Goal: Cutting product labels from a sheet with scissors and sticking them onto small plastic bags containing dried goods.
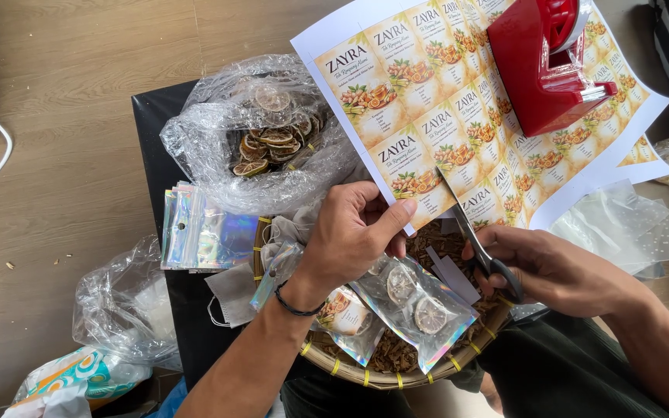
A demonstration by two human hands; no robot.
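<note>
- The left hand (350, 232) pinches the lower left edge of a white printed sheet of orange-and-cream labels (458, 101); the thumb lies flat along the sheet's front edge and the other fingers (365, 197) curl closed behind it, so the grip is narrow and shut on the paper.
- A thin black band circles the left wrist.
- The right hand (551, 267) holds a pair of scissors with dark handles and silver blades (470, 232); its fingers are closed through and around the handles.
- The blades point up and away, slightly parted, and their tips lie within the sheet's lower edge, between two columns of labels.
- The sheet is raised above the black table (156, 116), tilted, with a red tape dispenser (540, 66) resting on its far right part.
- Just beneath the hands sits a round woven bamboo tray (396, 375) holding small clear pouches with iridescent edges and dried citrus slices (416, 302) inside, plus narrow white paper offcuts.
- Left of the tray lies a stack of empty iridescent zip pouches (199, 232).
- Behind that stack is a crumpled clear plastic bag of dried citrus slices (265, 131).
</note>
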